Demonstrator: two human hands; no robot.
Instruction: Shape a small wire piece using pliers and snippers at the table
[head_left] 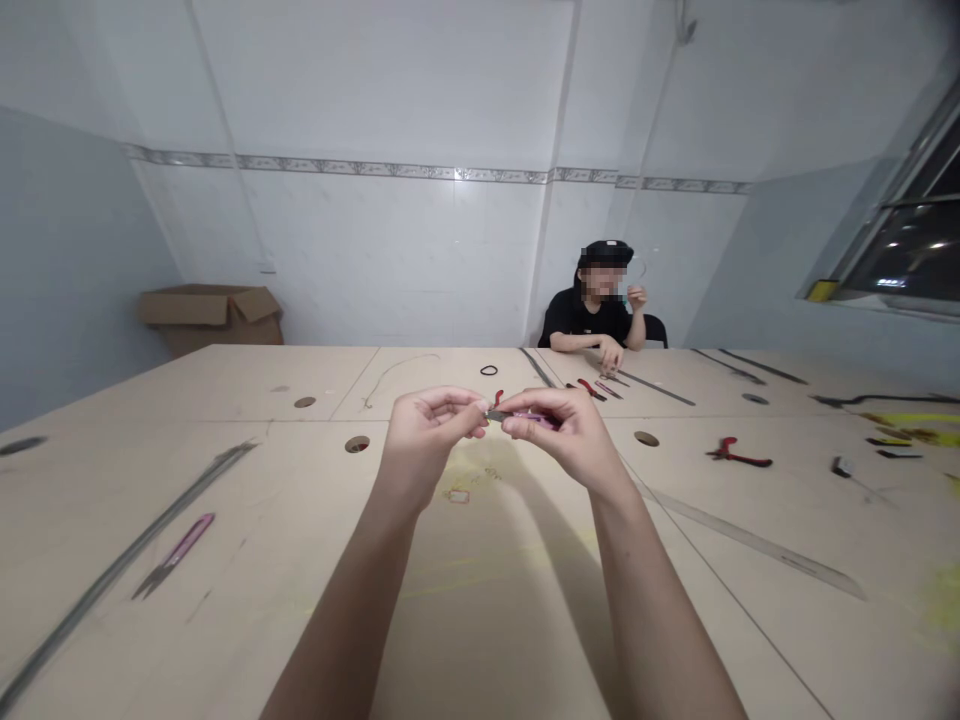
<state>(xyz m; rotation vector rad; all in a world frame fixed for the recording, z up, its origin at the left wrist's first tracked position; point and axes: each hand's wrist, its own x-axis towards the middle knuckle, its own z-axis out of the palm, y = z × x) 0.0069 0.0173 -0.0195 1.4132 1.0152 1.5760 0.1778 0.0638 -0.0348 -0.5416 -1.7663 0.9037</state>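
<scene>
Above the middle of the table, my two hands meet almost fingertip to fingertip. My right hand [570,432] is closed round pink-handled thread snips [540,419], whose metal blades point left toward my other hand. The fingers of my left hand [424,435] are pinched together near the blade tips. What they hold is too small to make out. Just behind the snips, a red handle [499,397] shows on the table. Below my hands lie a small orange-edged rectangle [459,496] and some thin loops [492,473].
A second pair of pink snips [180,545] and a long dark strand bundle [142,545] lie left. To the right are red-handled pliers [739,455] and a clear ruler [772,553]. Another person [592,315] sits across the table [480,640]. A cardboard box [214,315] stands behind.
</scene>
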